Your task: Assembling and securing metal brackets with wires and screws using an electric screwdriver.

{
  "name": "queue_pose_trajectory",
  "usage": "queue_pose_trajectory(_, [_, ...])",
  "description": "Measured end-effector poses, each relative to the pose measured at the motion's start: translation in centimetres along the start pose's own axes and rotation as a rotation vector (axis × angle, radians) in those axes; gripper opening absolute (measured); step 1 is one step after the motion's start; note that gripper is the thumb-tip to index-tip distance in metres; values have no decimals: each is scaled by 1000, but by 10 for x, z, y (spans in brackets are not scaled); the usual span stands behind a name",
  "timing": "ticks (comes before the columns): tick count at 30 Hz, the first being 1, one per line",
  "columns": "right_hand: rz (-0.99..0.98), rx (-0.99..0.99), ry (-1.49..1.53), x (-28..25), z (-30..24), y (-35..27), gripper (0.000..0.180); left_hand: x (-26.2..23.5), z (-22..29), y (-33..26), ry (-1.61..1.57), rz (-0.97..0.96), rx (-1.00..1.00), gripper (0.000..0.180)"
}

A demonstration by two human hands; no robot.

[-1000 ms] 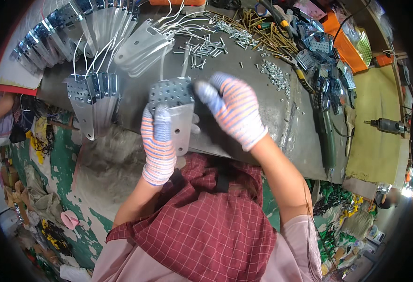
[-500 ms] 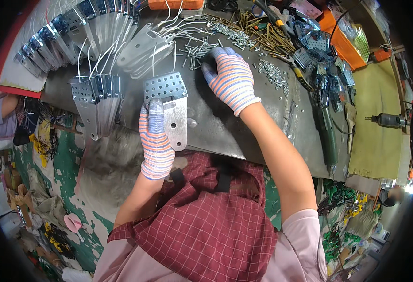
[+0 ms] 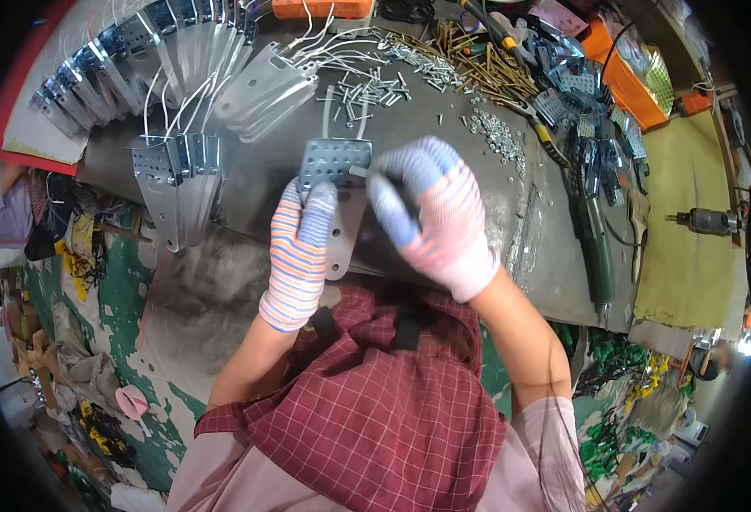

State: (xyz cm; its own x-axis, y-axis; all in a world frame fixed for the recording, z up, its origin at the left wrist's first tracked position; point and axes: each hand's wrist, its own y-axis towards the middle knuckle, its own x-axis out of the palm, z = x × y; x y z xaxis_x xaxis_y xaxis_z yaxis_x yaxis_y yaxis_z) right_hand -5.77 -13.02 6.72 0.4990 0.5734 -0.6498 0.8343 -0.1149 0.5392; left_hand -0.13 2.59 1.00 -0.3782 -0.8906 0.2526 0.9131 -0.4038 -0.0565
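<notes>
At the near edge of the bench [image 3: 512,218], in the head view, we see the perforated metal bracket [image 3: 338,160] gripped in our left hand [image 3: 299,254], thumb across its front. Just right of the bracket, our right hand [image 3: 444,218] is half curled; we cannot tell whether it holds anything.

Left hand [image 3: 302,230]: white knit glove [image 3: 292,294], thin orange and blue stripes, bluish toward the tips
Right hand [image 3: 435,209]: matching striped knit glove [image 3: 461,247]
Front: maroon cloth apron [image 3: 367,410], fine white checked lines
Arms: short pale pink sleeves [image 3: 549,435]
</notes>
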Motion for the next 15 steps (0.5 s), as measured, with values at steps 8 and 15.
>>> queue_pose_trajectory(8, [0,-19,-228,-15,-10,-20,18,29,9,-12,354,-165,72,21])
queue_pose_trajectory(15, [35,163,73,-26,1,-33,18,46,0,-18,805,-105,400,29])
